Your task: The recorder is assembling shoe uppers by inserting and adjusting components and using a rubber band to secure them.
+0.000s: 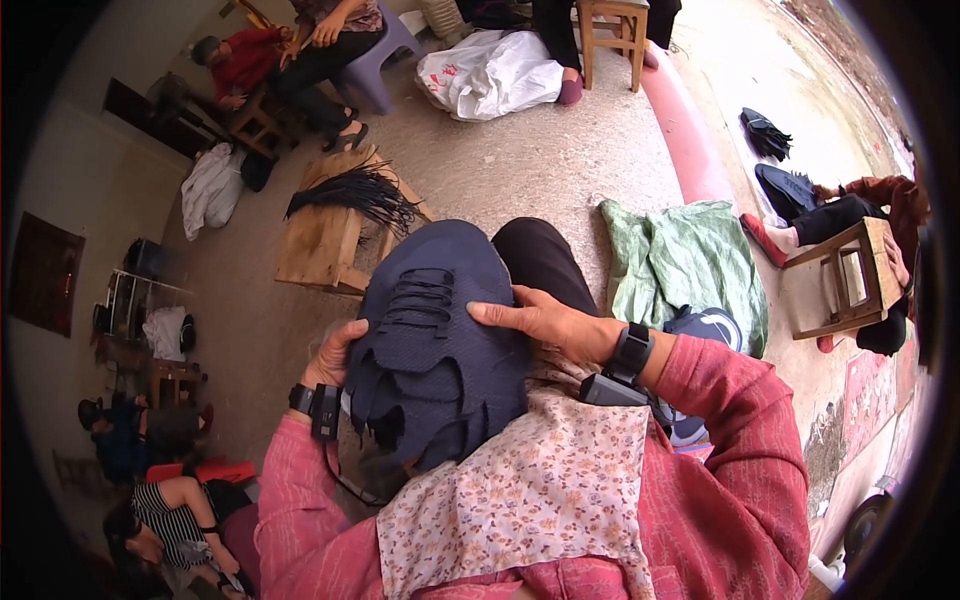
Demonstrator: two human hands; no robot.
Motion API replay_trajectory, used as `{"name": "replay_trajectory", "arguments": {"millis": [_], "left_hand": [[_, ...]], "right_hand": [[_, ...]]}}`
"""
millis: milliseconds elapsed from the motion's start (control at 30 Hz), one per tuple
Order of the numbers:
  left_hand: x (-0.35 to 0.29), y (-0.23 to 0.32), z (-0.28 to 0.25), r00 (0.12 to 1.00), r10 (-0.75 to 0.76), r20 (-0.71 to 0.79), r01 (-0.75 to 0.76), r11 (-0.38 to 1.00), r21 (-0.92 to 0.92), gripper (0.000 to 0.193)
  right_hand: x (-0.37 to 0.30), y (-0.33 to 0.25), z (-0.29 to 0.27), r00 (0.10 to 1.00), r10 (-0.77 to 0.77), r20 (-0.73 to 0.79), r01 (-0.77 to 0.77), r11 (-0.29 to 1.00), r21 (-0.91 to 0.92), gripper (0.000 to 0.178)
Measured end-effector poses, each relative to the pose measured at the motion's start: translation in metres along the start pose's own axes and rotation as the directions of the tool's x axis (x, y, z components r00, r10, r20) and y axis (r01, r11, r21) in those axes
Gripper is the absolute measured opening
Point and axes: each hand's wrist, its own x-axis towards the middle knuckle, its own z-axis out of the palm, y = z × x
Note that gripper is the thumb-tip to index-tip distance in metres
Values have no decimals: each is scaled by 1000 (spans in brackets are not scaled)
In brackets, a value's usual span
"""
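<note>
A stack of dark navy shoe uppers [440, 340] lies across my lap, toe end pointing away from me. Black lace [422, 298] crosses the top one in several rows. My left hand [337, 352] grips the left edge, its thumb showing and its other fingers hidden beneath. On the right side, my right hand [555, 325] rests its thumb on the top upper, with the fingers curled under the edge. Beyond the uppers, a bundle of black laces [360, 197] hangs over a wooden stool [312, 245].
To my right lie a green woven sack [670, 255] and blue shoe pieces [708, 325]. A person sits near a wooden stool [845, 280] at the far right. Farther off are a white sack [490, 75] and a purple chair [380, 65]. Other people sit along the left.
</note>
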Motion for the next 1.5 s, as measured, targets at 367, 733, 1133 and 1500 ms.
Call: {"name": "replay_trajectory", "arguments": {"millis": [367, 733, 1133, 1500], "left_hand": [[-11, -7, -3, 988, 10, 153, -43, 976, 213, 77], [-9, 26, 84, 966, 251, 54, -253, 967, 16, 57], [-2, -74, 86, 928, 219, 302, -276, 947, 161, 83], [-43, -52, 130, 983, 83, 164, -105, 986, 131, 70]], "right_hand": [[-8, -13, 11, 986, -9, 167, -19, 986, 166, 86], [-31, -91, 7, 995, -54, 87, 25, 953, 302, 55], [-80, -11, -47, 980, -175, 96, 175, 985, 12, 82], [-71, -16, 11, 900, -355, -254, 324, 933, -155, 92]]}}
